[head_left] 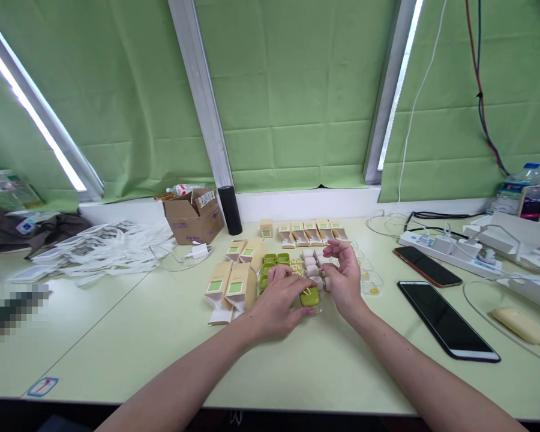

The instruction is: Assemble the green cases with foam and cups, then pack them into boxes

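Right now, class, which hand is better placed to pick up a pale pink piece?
Probably the right hand: it looks open, close beside the pale pink pieces, while the left hand holds the green case.

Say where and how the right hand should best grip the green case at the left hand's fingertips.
Probably by the exposed edge of the green case, coming from the right: the left hand covers its left side, and the right hand is on the open side. It looks squat with rounded corners, so a light thumb-and-finger pinch should suit.
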`<state>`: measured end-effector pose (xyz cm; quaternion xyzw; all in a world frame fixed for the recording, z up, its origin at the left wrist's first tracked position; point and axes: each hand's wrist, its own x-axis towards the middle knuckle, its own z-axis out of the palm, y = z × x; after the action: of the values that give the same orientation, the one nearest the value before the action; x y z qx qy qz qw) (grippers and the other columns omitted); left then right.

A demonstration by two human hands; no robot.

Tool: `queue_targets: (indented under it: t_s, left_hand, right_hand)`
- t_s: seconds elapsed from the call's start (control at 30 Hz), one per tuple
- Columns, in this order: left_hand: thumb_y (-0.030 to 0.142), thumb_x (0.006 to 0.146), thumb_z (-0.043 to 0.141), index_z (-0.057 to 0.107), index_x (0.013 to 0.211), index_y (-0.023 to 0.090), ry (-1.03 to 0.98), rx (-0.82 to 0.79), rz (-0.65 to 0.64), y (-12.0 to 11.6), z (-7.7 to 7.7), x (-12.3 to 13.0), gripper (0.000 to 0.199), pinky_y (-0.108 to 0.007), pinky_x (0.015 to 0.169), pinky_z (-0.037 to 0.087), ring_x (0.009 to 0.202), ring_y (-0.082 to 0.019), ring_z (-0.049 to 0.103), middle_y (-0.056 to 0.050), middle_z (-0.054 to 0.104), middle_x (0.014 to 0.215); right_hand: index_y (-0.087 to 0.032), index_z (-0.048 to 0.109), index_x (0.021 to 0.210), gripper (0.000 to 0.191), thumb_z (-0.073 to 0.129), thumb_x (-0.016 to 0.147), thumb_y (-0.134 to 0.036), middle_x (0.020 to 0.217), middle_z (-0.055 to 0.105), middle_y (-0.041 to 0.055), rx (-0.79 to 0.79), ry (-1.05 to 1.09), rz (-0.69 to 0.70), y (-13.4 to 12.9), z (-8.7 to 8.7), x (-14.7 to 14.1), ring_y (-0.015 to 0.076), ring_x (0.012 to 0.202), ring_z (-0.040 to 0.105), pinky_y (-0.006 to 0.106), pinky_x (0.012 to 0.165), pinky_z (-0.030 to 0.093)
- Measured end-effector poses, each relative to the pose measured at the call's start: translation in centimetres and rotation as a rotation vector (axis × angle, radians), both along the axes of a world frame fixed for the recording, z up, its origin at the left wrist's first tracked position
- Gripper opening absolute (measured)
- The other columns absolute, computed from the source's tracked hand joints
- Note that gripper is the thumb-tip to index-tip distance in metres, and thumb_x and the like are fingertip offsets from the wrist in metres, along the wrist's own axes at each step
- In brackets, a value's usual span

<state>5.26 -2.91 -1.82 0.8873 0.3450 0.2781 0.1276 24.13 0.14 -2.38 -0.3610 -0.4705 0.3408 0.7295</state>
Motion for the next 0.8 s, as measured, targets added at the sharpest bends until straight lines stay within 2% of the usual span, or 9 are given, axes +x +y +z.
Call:
queue_targets:
  t_s: [0.13,0.4,0.63,0.7,0.8]
  left_hand:
    - [0.036,0.095,0.076,0.067,0.133,0.03,0.076,-0.056,-0.023,-0.3,0.5,0.1,0.039,-0.049,0.099,0.039,0.108,-0.032,0.054,-0.006,0.076,0.111]
    - [0.041,0.093,0.077,0.066,0.131,0.028,0.199,-0.096,0.019,-1.0,1.4,0.5,0.041,-0.049,0.099,0.037,0.111,-0.032,0.051,-0.006,0.075,0.111]
    - [0.047,0.093,0.074,0.063,0.138,0.027,0.161,-0.059,0.068,-0.9,1.3,0.5,0.051,-0.051,0.099,0.042,0.115,-0.034,0.051,-0.008,0.074,0.114]
    - [0.047,0.098,0.066,0.062,0.14,0.026,0.114,-0.005,0.098,-0.4,1.4,0.2,0.047,-0.052,0.099,0.043,0.117,-0.035,0.051,-0.01,0.074,0.118]
    - [0.035,0.1,0.059,0.065,0.133,0.023,0.028,0.07,0.211,0.9,1.9,-0.4,0.035,-0.055,0.104,0.043,0.124,-0.035,0.05,-0.011,0.074,0.123]
  right_hand:
    - [-0.026,0.062,0.115,0.049,0.061,0.068,-0.016,0.102,0.058,0.0045,-0.024,-0.01,0.015,-0.1,-0.1,-0.1,0.0237,0.1,0.056,0.033,0.069,0.051]
    - [-0.026,0.061,0.118,0.051,0.059,0.068,-0.016,0.1,0.059,0.0026,-0.019,-0.032,0.005,0.3,-0.6,0.0,0.0214,0.096,0.058,0.029,0.064,0.049]
    - [-0.026,0.061,0.117,0.05,0.059,0.068,-0.016,0.1,0.059,0.0024,-0.018,-0.025,0.013,0.4,-0.7,0.1,0.021,0.093,0.057,0.029,0.064,0.048]
    - [-0.026,0.061,0.118,0.05,0.059,0.068,-0.016,0.1,0.059,0.0024,-0.016,-0.03,0.008,0.4,-0.7,0.2,0.0209,0.092,0.057,0.03,0.064,0.047]
    - [-0.026,0.061,0.118,0.05,0.059,0.069,-0.016,0.099,0.059,0.0022,-0.017,-0.029,-0.01,0.3,-0.5,0.2,0.0211,0.092,0.057,0.03,0.065,0.047]
